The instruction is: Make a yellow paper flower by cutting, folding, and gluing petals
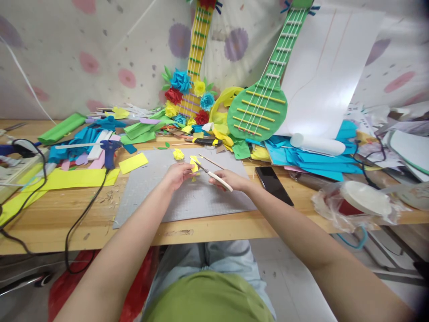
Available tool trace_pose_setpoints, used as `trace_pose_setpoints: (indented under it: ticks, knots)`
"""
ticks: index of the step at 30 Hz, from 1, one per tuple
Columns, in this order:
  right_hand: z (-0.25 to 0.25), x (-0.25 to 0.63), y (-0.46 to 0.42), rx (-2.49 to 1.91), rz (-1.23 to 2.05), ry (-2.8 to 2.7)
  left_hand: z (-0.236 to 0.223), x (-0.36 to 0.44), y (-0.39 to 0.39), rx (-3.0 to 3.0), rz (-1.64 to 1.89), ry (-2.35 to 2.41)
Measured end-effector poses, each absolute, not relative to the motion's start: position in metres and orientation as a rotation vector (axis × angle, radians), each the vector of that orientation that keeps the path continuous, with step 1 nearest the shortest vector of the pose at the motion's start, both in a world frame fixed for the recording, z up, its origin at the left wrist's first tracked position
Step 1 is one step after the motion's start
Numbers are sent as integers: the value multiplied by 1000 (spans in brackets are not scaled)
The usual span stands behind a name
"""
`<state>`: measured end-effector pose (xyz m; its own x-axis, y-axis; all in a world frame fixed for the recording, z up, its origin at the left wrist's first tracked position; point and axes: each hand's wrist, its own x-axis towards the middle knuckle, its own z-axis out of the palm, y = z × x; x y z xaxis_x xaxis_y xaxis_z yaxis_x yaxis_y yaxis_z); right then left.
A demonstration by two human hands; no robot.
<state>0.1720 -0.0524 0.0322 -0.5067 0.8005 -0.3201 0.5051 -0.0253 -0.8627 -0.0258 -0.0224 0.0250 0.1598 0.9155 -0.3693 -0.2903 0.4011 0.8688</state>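
Over the grey cutting mat (144, 197), my left hand (179, 175) pinches a small piece of yellow crepe paper (194, 163). My right hand (229, 180) is closed around the white handles of a pair of scissors (219, 180), whose blades point left and meet the yellow paper. Whether the blades are apart or together is too small to tell. Just behind my left hand, a small crumpled yellow paper flower (178, 154) lies on the mat. A thin wooden stick (211, 161) rests behind the scissors.
A blue glue gun (110, 152) with a trailing black cord lies left, near yellow paper strips (77, 180). A phone (274, 185) lies right of the mat. Behind stand a green paper lute (258, 112) and a yellow one (197, 53) with flowers. Blue paper (311, 158) is stacked right.
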Motion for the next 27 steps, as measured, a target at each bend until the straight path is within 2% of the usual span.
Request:
trace_pose_setpoints:
  ticks: [6, 8, 13, 16, 20, 27]
  knots:
    - [34, 178, -53, -1489, 1460, -2097, 17, -31, -23, 714, 980, 1080]
    - [37, 180, -51, -1611, 1264, -2205, 16, -38, -22, 687, 1048, 1092]
    - [36, 188, -38, -2127, 504, -2193, 19, -49, -21, 662, 1234, 1116]
    - [33, 193, -33, -2273, 295, -2106, 21, -49, -23, 720, 1293, 1147]
    - [36, 193, -37, -2145, 307, -2143, 20, -43, -27, 794, 1290, 1145]
    - [43, 177, -51, -1542, 503, -2443, 16, -36, -31, 918, 1167, 1027]
